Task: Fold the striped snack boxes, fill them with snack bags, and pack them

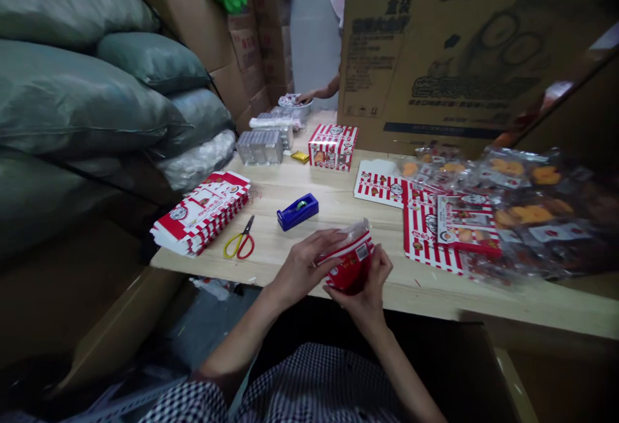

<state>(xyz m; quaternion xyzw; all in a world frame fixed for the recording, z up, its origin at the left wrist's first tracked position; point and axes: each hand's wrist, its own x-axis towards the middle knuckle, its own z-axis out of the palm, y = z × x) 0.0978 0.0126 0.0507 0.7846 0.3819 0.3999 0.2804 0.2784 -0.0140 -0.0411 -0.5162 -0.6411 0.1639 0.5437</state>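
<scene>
Both my hands hold a small red-and-white striped package (349, 267) above the table's front edge; a clear plastic edge stands up at its top. My left hand (304, 262) is closed on its left side, fingers across the upper part. My right hand (366, 287) grips the lower right, thumb underneath. Just beyond lies a blue tape dispenser (298, 211). Scissors (239, 240) with yellow and red handles lie to the left. A stack of flat striped cartons (203, 211) is at the table's left end.
An assembled striped box (333, 147) stands farther back, beside clear plastic packs (260, 147) and a yellow packet (300, 157). Flat cartons (380, 184) and bagged toy-like pieces (527, 210) cover the right side. A large cardboard box (411, 55) rises behind. Another person's hand (305, 97) reaches into a bowl.
</scene>
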